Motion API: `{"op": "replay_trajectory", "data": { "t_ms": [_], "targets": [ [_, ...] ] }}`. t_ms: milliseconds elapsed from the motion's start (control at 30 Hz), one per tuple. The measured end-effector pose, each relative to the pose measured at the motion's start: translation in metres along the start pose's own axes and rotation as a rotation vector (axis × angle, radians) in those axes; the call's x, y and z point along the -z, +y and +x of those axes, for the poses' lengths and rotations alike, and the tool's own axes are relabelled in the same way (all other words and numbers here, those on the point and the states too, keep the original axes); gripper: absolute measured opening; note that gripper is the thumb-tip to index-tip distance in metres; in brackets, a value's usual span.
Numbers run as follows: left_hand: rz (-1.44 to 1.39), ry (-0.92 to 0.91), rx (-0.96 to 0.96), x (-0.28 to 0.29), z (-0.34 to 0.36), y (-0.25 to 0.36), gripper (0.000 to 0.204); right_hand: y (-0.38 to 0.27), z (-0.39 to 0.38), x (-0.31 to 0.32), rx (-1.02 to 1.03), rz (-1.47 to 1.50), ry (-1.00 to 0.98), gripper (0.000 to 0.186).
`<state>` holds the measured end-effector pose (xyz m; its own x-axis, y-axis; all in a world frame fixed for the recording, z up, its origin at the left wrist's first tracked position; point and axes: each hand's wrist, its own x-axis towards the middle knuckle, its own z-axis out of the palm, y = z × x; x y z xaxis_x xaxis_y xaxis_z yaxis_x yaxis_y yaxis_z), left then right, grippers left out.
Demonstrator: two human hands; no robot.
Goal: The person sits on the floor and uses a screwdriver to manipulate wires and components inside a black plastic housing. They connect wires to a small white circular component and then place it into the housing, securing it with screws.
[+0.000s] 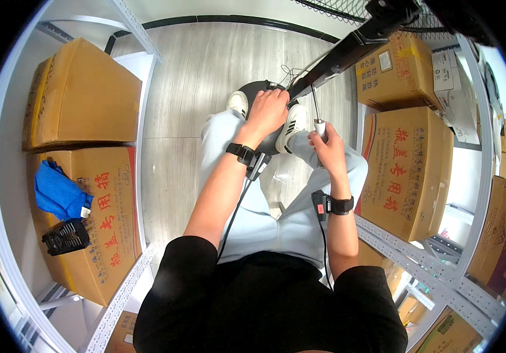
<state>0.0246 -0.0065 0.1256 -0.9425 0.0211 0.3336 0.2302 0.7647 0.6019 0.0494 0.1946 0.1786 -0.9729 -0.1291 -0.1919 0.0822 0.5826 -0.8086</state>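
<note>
We held white-handled screwdriver (320,127), just right of upper centre, fingers of right hand (331,152) wrapped round it, shaft toward black post (338,63). Left hand (269,110) beside post's lower end; its grip we couldn't tell.

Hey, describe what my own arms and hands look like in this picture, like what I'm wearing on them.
Both your left hand and right hand are ungloved. Black short sleeves leave your forearms bare. Each wrist has a black strap with a small dark box and a thin black cable. The right box carries an orange-red label.
</note>
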Motion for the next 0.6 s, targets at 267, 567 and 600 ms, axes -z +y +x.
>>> {"op": "replay_trajectory", "data": {
  "t_ms": [267,567,600],
  "targets": [
    [-0.570,0.371,0.084,0.011,0.031,0.020,0.029,-0.011,0.001,0.015,0.112,0.101,-0.013,0.039],
    [-0.859,0.286,0.186,-0.002,0.044,0.011,0.026,-0.019,-0.006,0.023,-0.122,0.471,-0.207,0.039],
    [-0.861,0.288,0.186,-0.001,0.043,0.010,0.025,-0.019,-0.008,0.021,-0.104,0.435,-0.177,0.040]
  ]
}}
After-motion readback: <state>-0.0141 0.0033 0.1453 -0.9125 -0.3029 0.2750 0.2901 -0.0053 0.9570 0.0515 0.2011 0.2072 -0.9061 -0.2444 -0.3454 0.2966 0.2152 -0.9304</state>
